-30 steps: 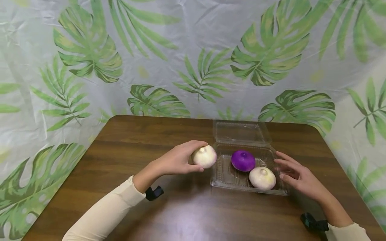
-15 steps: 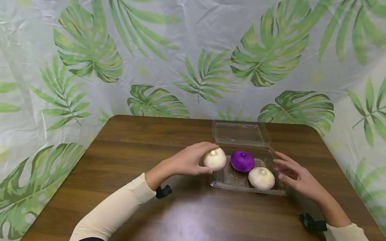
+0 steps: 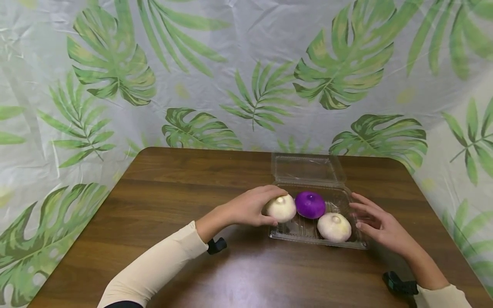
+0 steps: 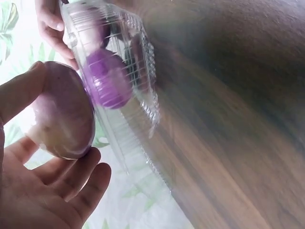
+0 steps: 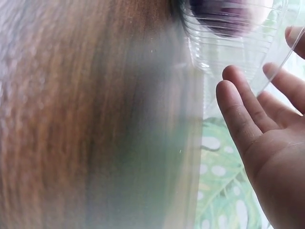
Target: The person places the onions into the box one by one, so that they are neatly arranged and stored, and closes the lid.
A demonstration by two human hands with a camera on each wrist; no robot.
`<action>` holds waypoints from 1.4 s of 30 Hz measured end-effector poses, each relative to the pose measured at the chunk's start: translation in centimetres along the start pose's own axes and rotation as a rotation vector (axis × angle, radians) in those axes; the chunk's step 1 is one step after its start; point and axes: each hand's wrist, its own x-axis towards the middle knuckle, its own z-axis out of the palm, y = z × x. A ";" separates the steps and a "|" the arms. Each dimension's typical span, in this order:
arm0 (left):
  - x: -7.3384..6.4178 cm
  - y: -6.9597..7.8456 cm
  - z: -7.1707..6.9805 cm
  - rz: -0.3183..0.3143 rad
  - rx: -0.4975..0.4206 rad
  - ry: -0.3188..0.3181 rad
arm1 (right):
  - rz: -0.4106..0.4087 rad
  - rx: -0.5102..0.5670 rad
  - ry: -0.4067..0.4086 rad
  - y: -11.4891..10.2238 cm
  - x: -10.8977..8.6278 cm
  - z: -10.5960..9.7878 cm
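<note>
My left hand (image 3: 252,207) grips a turnip (image 3: 282,208), white side up, over the left end of a clear plastic clamshell container (image 3: 296,238). The left wrist view shows thumb and fingertips around this turnip's purplish underside (image 4: 64,112), level with the container's rim. In the container sit two turnips: one purple side up (image 3: 310,205) near the middle, one white side up (image 3: 334,228) at the front right. My right hand (image 3: 385,224) rests by the container's right wall, fingers loosely bent; in the right wrist view its fingertips (image 5: 228,93) lie along the clear wall.
The container's lid (image 3: 306,168) lies folded back toward the table's far edge. A brown wooden table (image 3: 185,171) is underneath. Behind it hangs a leaf-print curtain (image 3: 262,38). Dark straps (image 3: 400,284) sit at both wrists.
My left hand has moved right with the turnip, from beside the container to over its left end, and slightly lower. The right hand and the other two turnips stay in place.
</note>
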 end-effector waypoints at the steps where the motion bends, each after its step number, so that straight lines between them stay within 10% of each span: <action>1: 0.1 0.1 0.1 0.008 -0.001 -0.003 | 0.002 0.003 -0.001 0.0 0.0 0.0; 29: 2.2 -0.4 2.7 0.125 0.092 -0.083 | 0.010 0.014 0.014 0.4 -0.3 0.2; 42: 2.7 0.0 2.5 0.000 0.129 -0.174 | 0.029 0.006 -0.001 0.2 0.0 0.0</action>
